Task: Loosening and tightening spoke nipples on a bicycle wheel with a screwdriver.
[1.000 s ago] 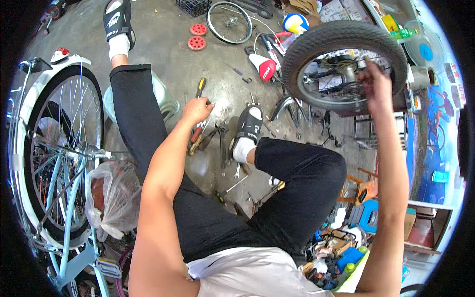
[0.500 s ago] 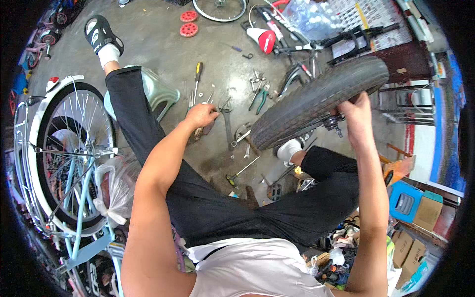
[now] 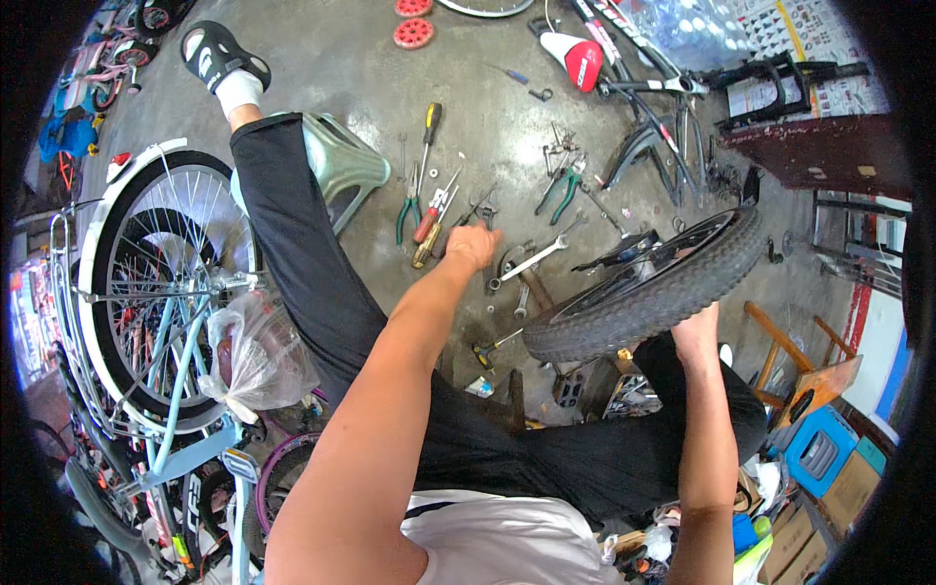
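Observation:
My right hand (image 3: 695, 336) grips a bicycle wheel (image 3: 648, 292) with a knobby black tire, tilted above the floor over my right leg. The fingers of that hand are hidden behind the tire. The wheel's dark hub side faces up and away from me. My left hand (image 3: 473, 246) hovers low over the tools, one finger stretched out and the rest bent and partly hidden. Just beyond it shows the head of an adjustable wrench (image 3: 487, 212). A silver combination wrench (image 3: 534, 263) lies right of it. Left of it are a red-handled screwdriver (image 3: 429, 226) and green-handled pliers (image 3: 408, 216).
A light-blue bicycle with a white fender (image 3: 93, 263) stands close on my left, beside a pale green stool (image 3: 356, 171). A bicycle frame (image 3: 648, 127) lies ahead right. A blue plastic box (image 3: 817, 447) and cardboard boxes (image 3: 790, 541) stand at the lower right.
The wheel has come down and nearer to me and tilted so its hub side shows. My left hand has moved right across the tools. The whole view has shifted.

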